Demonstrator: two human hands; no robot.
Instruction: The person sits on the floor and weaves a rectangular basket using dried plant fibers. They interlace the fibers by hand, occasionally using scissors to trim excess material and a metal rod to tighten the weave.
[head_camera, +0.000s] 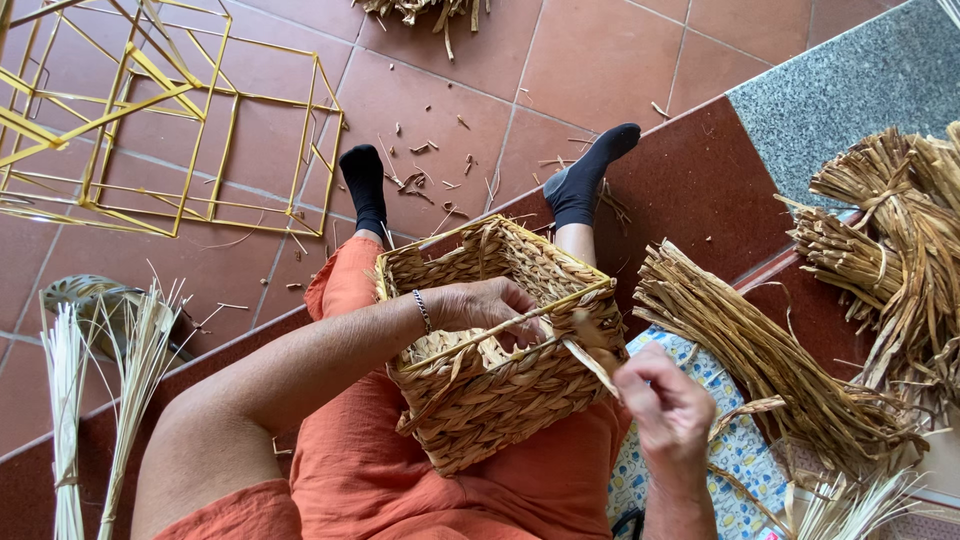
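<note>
A square basket woven of dried straw rests on my lap, over an orange garment. Its rim is a yellow wire frame. My left hand reaches across the open top and grips the rim, fingers inside. My right hand is at the basket's right corner, pinching a loose flat straw strip that runs from the rim. A thin bracelet sits on my left wrist. My feet in black socks rest on the tiled floor beyond the basket.
Bundles of dried straw lie to my right, more at the far right. A yellow wire frame stands on the red tiles at upper left. Pale reed stalks lie at left. Straw scraps litter the floor. A patterned cloth lies beside me.
</note>
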